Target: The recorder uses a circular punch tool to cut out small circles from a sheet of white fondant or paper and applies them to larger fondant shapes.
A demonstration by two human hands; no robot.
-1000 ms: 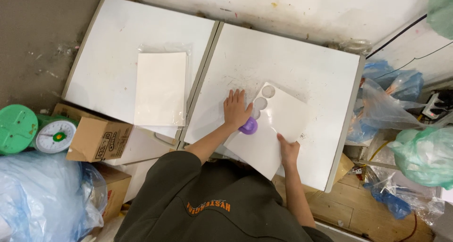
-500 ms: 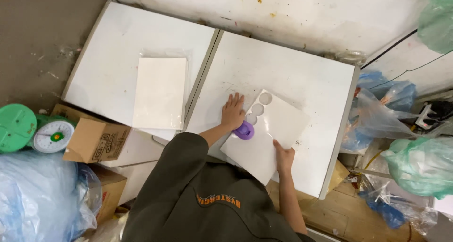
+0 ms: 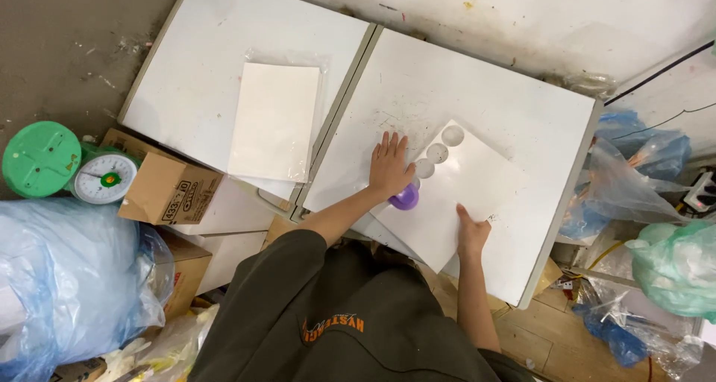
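While punching a row of round holes along sheet edge: left hand clamped on purple punch, right hand flat, fingers apart, pinning sheet; next, judged, needs fresh spot beside last hole.

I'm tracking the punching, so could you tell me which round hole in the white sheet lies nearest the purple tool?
The lowest hole, just above the purple tool beside the left hand; the other two run farther up the sheet's edge.
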